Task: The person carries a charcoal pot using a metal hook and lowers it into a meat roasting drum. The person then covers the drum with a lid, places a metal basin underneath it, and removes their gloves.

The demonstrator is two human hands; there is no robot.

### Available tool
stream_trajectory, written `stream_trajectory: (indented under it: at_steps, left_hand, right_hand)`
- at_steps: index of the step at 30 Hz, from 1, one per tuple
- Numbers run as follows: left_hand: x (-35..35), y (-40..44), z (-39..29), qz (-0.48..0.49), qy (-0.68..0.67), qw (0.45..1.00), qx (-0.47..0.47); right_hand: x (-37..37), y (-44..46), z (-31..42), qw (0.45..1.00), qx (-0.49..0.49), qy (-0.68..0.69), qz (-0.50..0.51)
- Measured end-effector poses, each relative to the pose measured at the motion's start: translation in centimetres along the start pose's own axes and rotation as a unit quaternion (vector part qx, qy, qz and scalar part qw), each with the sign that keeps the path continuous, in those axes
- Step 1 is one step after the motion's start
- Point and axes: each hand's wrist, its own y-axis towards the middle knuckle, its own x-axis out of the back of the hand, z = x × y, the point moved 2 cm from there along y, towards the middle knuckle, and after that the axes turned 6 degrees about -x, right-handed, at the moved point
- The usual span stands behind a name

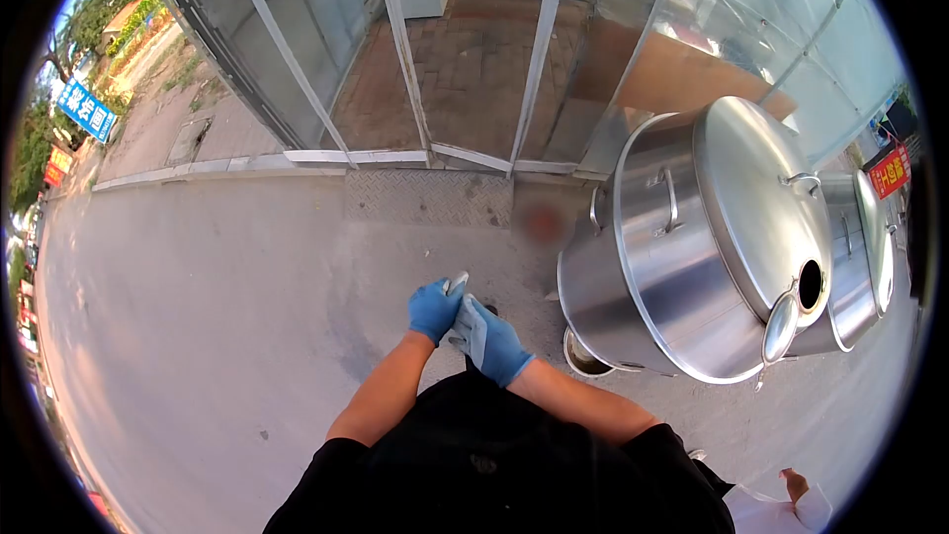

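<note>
Both hands wear blue gloves with pale grey areas and meet in front of the black-clothed body. My left hand (433,311) is closed, with a small pale tip showing above its fingers; what it grips is too small to make out. Against it lies my right hand (497,344), its grey-coated side partly turned up and its fingers apart, pointing up and left toward the left hand. No separate object shows clearly in it.
Large steel drums (682,247) with lids stand at the right, a small bucket (588,354) at their foot. Ahead are a glass-panelled doorway (470,153) and a metal tread plate (430,198). Another person's hand (794,485) shows at the lower right.
</note>
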Motion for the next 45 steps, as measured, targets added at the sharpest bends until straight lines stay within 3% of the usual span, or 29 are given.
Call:
stream_trajectory:
  at_steps: [8,11,20,23,25,26,27,28,29,30,31,34,36,37,39,45]
  left_hand:
    - [2.5,12.5,-5.0,0.064,0.065,0.988,-0.121]
    - [1.6,16.3,-7.7,0.062,0.058,0.975,-0.206]
    - [-1.8,20.9,-16.7,0.14,0.039,0.941,-0.305]
    - [-1.2,21.4,-20.4,0.143,-0.008,0.919,-0.368]
    - [1.5,21.3,-23.3,0.155,-0.103,0.854,-0.486]
    - [3.4,21.3,-24.5,0.198,-0.086,0.83,-0.514]
    - [3.8,21.5,-25.0,0.2,-0.089,0.826,-0.518]
    - [3.9,21.6,-25.1,0.303,-0.272,0.811,-0.42]
    - [4.1,21.7,-25.2,0.388,-0.439,0.754,-0.298]
    - [4.8,21.9,-25.5,0.426,-0.483,0.696,-0.32]
    - [4.2,21.8,-25.0,0.423,-0.483,0.695,-0.325]
    - [2.4,19.9,-23.6,0.473,-0.49,0.649,-0.339]
    - [4.1,18.0,-23.6,0.606,-0.493,0.56,-0.276]
    - [4.8,17.5,-23.5,0.605,-0.492,0.56,-0.281]
    - [5.8,17.3,-23.3,0.575,-0.484,0.611,-0.251]
    - [7.7,18.7,-21.6,0.537,-0.505,0.631,-0.24]
  right_hand:
    - [-3.1,0.2,11.1,0.993,0.096,-0.02,0.06]
    - [-2.9,0.0,14.2,0.991,0.129,-0.019,0.013]
    - [-1.1,-3.4,18.2,0.958,0.275,0.068,-0.041]
    - [-1.9,-5.6,18.5,0.937,0.339,0.062,-0.063]
    - [-3.1,-7.4,18.9,0.914,0.398,0.073,-0.046]
    - [-3.8,-8.2,19.0,0.895,0.436,0.088,-0.023]
    - [-4.1,-8.5,18.9,0.893,0.441,0.088,-0.028]
    - [-4.3,-8.9,18.8,0.865,0.49,0.058,-0.085]
    - [-4.8,-9.1,18.8,0.832,0.536,0.027,-0.14]
    - [-6.1,-9.4,19.6,0.79,0.594,0.052,-0.142]
    - [-7.0,-9.4,19.9,0.788,0.598,0.048,-0.139]
    - [-9.7,-10.4,20.7,0.7,0.687,0.024,-0.195]
    - [-11.3,-10.4,20.4,0.681,0.695,-0.016,-0.228]
    - [-11.7,-10.4,20.1,0.662,0.701,-0.053,-0.262]
    - [-11.8,-9.4,19.7,0.655,0.703,-0.073,-0.268]
    - [-13.6,-6.9,20.0,0.673,0.697,-0.068,-0.236]
